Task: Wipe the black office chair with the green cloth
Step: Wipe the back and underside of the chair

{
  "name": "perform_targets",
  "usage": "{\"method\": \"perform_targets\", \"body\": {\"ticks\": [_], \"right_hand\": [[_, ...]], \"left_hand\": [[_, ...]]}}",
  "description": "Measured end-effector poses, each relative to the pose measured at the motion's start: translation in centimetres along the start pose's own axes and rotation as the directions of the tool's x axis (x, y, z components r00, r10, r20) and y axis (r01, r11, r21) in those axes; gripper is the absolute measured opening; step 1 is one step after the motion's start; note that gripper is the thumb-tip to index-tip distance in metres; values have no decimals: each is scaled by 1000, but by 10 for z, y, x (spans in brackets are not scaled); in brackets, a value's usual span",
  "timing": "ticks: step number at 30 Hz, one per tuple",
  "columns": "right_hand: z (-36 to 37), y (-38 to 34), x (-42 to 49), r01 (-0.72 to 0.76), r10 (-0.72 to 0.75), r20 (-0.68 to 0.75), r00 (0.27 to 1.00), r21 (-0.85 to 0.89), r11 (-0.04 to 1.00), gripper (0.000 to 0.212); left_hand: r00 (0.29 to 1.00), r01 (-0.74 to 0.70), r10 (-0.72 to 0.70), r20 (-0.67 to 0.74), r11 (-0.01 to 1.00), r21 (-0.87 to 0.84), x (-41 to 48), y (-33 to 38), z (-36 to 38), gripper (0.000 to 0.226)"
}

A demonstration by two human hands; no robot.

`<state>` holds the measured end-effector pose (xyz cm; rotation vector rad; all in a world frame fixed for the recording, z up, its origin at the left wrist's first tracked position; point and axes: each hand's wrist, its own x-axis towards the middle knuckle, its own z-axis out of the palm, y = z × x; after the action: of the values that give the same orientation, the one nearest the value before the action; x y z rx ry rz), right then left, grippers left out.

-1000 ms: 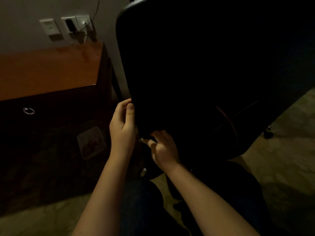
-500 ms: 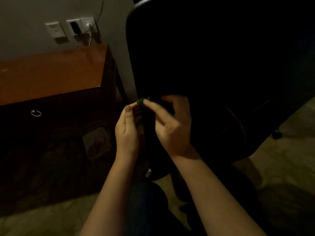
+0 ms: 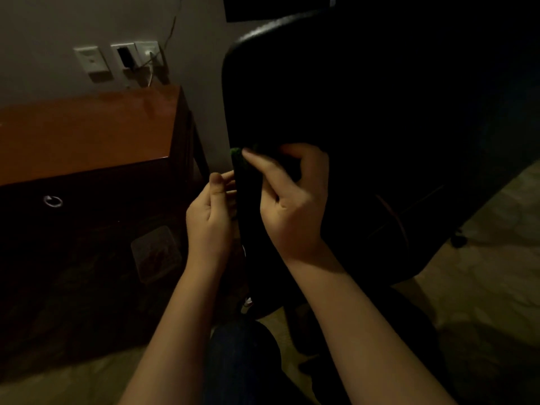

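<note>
Green tuft of cloth [image 3: 236,153] is all that shows at the 9 o'clock edge of the chair [image 3: 365,112] back; the rest is lost in darkness. Curled fingers of the right hand [image 3: 292,206] pinch it there. At its 8 o'clock the left hand [image 3: 209,220] touches the edge, grip unclear.

My right hand [image 3: 292,200] is up from the bottom of the chair [image 3: 350,97] back to its side edge now, and the cloth [image 3: 236,153] shows green at my fingertips.

Green cloth [image 3: 236,153] (bunched) at chair [image 3: 365,112] edge
</note>
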<state>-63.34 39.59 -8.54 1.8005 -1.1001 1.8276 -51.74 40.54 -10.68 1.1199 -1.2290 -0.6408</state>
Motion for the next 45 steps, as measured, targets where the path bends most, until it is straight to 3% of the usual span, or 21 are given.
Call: {"method": "perform_targets", "body": {"ticks": [4,7,9,11,15,17,19,21,23,24,26,28,31,33,41,45], "right_hand": [[5,7,-35,53,-42,169,985,-57,997,27],[12,16,-71,59,-19,322,947,-113,992,27],[14,22,-96,-45,94,389,916,-134,990,15],[14,30,-113,-183,218,500,838,-117,976,20],[-1,45,-109,7,75,615,785,-130,991,33],[-11,51,-102,100,-33,557,830,-89,991,22],[-18,58,-98,41,-6,436,900,-71,997,24],[-26,65,-87,-5,27,292,956,-77,997,24],[-36,75,-75,-4,22,200,980,-87,996,23],[-41,79,-69,-21,35,169,985,-82,996,22],[-53,86,-57,-74,85,101,991,-103,992,21],[-66,94,-45,-192,193,-6,981,-139,972,21],[-86,111,-23,-498,471,-229,852,-75,864,23],[-93,118,-13,-594,569,-285,771,-1,804,26],[-87,110,-10,-597,585,-329,741,76,799,27],[-73,98,-21,-519,515,-262,816,58,853,22]], "left_hand": [[999,34,-34,2,998,-44,-2,-3,1,58],[999,25,-25,31,999,-27,-5,-8,-1,53],[998,-9,6,67,999,53,-7,-12,-3,37],[995,-41,27,96,989,141,-9,-16,-3,35],[991,-81,56,119,972,220,-9,-17,3,56],[993,-96,75,89,962,257,-10,-17,9,65],[978,-192,208,-12,924,329,-14,-16,13,66],[866,-385,489,-99,781,493,-20,-14,18,47],[751,-523,660,-14,607,598,-26,-11,26,30],[730,-564,679,76,537,627,-26,-10,31,25],[759,-574,616,210,481,663,-27,-9,41,24],[810,-532,540,231,510,676,-27,-9,46,29],[845,-482,496,200,544,687,-28,-11,48,32],[852,-466,487,190,543,698,-28,-12,50,33],[810,-487,549,203,439,755,-26,-11,57,36],[801,-501,557,221,420,756,-23,-10,60,38]]}}
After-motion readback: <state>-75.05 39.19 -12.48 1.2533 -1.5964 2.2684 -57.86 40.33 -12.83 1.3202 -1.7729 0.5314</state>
